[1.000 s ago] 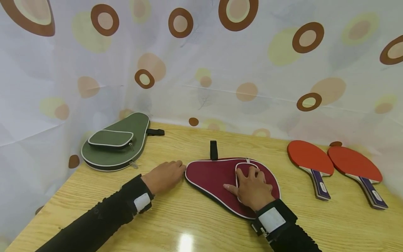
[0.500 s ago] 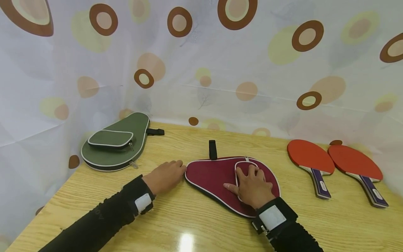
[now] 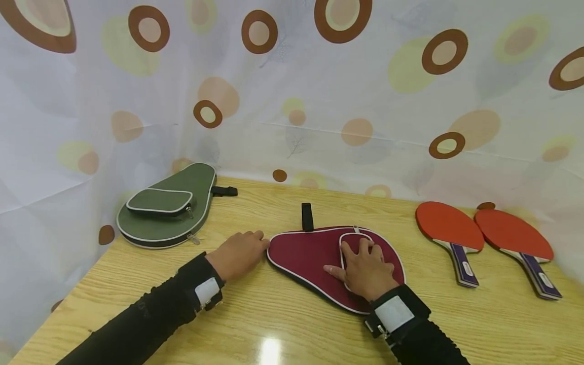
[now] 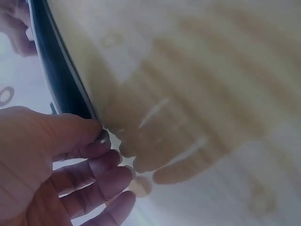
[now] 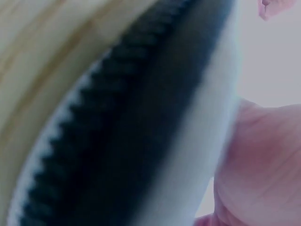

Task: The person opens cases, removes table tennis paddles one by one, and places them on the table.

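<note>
A maroon table tennis bat case point(image 3: 303, 252) with white piping lies flat on the wooden table, its narrow end toward the left. At that end my left hand point(image 3: 241, 253) pinches the edge between thumb and bent fingers. In the left wrist view, the thumb point(image 4: 77, 134) meets the index finger at the case's dark side point(image 4: 61, 66), with a small shiny dark bit between them. My right hand point(image 3: 368, 271) rests with spread fingers on the case's small front pocket. Close up in the right wrist view runs the case's dark zip point(image 5: 94, 117).
A green bat case point(image 3: 171, 218) with a pocket lies at the back left. To the right are two red table tennis bats, one nearer point(image 3: 449, 228) and one farther right point(image 3: 513, 235). A patterned curtain point(image 3: 292, 76) hangs behind the table, and a black strap point(image 3: 307, 217) extends behind the maroon case.
Both hands keep their places on the maroon case. Only a very slight shift of the whole head view shows.
</note>
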The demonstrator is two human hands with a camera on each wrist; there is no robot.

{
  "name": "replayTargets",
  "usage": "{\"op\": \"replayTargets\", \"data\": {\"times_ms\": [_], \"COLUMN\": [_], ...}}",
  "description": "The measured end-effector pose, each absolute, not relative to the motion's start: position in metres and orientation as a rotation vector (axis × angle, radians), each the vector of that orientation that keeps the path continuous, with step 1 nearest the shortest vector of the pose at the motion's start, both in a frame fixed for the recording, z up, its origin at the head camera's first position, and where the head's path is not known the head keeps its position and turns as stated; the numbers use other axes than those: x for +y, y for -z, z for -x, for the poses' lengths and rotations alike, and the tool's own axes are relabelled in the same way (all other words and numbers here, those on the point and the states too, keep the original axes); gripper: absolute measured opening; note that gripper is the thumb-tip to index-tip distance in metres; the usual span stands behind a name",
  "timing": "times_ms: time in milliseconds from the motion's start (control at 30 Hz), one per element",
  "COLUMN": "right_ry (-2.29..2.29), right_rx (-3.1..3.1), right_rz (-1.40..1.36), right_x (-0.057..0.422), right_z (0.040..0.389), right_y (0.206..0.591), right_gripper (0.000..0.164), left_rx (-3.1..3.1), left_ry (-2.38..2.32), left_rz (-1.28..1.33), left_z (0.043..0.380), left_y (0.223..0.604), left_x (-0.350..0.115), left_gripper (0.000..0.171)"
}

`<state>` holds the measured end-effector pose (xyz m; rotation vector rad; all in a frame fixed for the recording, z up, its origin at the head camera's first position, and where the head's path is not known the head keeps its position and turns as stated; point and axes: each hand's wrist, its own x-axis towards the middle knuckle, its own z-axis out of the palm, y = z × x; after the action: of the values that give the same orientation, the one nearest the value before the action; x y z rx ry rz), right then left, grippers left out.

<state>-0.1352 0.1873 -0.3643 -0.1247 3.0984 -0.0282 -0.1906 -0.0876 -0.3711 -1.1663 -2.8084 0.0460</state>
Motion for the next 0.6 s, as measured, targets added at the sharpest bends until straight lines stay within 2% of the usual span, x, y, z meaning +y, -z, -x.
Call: {"op": "replayTargets", "data": {"times_ms": [400, 600], "right_ry": [0.072, 0.085], "right_rx": [3.096, 3.089], "right_rz": [0.128, 0.123], "right_x": [0.190, 0.188], "right_z": [0.135, 0.136], "right_y": [0.363, 0.364], "right_gripper": [0.068, 0.067], "left_rx": [-2.651, -2.581], "left_ry": [-0.148, -0.164], "left_rz": [1.184, 1.210], "left_z": [0.231, 0.243], "left_y": [0.371, 0.372], "left_x": [-0.080, -0.072], "left_gripper": [0.007, 0.008]}}
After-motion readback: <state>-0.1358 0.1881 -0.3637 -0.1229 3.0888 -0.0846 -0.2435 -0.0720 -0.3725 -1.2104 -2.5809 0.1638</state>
